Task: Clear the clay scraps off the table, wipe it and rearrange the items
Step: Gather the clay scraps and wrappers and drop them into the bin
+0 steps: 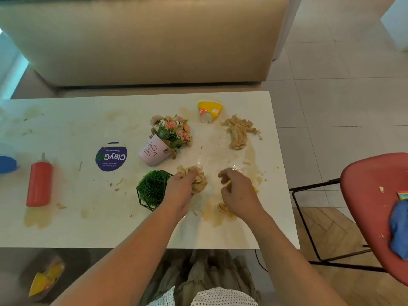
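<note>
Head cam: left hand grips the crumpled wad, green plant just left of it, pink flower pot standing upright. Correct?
No. The pink flower pot is not upright: it lies tipped on its side, flowers toward the yellow cup. The rest holds in the head view: the left hand grips the crumpled wad, green plant just left of it.

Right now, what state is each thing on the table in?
pink flower pot: tipped on its side.
yellow cup: lying on its side.
green plant: upright.
tissue wad: crumpled, gripped by left hand.
right hand: pinching a yellow item.
loose tissue: stained, untouched.
table: smeared with brown stains.
</note>
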Available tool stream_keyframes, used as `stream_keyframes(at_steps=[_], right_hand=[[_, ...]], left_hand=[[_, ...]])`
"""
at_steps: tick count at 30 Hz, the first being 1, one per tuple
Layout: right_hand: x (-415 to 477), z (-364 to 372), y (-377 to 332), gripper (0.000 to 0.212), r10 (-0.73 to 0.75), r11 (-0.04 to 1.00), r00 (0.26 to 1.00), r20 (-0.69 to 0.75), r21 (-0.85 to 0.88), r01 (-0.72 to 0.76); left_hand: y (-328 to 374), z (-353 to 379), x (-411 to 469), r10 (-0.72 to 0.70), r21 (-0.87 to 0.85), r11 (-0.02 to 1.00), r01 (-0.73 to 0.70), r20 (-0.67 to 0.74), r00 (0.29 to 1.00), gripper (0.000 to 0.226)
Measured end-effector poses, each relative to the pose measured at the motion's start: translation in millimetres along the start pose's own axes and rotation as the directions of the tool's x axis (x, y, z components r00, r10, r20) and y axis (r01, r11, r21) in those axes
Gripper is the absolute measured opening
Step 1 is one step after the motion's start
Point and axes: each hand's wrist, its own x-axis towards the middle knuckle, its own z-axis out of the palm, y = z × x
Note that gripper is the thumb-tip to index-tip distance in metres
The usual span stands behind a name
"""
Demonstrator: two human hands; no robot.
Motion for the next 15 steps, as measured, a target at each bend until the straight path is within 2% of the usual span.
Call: stream_keyframes(at_steps=[1,3,5,7,10,13,15], right_hand=[[-5.1,5.4,10.2,0.036,-0.005,0.985,0.998,0.07,-0.171,0.017],[-18.1,19.7,23.6,0.036,0.04,0.891,0.984,0.174,-0.452,0.043],[-28.0,33.6,27.5,0.042,0.057,0.793,0.983,0.177,-0.607,0.063],[-31.6,44.2,25.7,0.047,0.036,0.753,0.989,0.146,-0.654,0.069],[-32.4,58.1,23.5,0.059,0.068,0.753,0.986,0.154,-0.656,0.05],[-28.9,72.5,22.3,0.053,0.083,0.744,0.977,0.196,-0.665,0.07],[-20.8,76.0,21.0,0.048,0.051,0.773,0.976,0.211,-0.627,0.095]], left_hand=[[-1.0,-1.4,-0.9,0.011,0.014,1.0,-0.011,0.008,1.0,0.017],[-4.2,-4.9,-0.7,0.03,0.034,0.999,-0.031,0.019,0.999,0.016],[-5.5,-6.3,0.1,0.041,0.058,0.997,-0.042,0.016,0.999,0.014],[-6.8,-5.9,0.6,0.044,0.077,0.996,-0.045,0.014,0.999,0.013],[-11.1,-7.8,0.0,0.029,0.108,0.994,-0.029,0.0,1.0,0.015],[-12.1,-12.9,1.4,0.023,0.124,0.992,-0.022,-0.011,1.0,0.016],[-9.9,-13.7,2.5,0.031,0.127,0.992,-0.028,-0.016,0.999,0.018]])
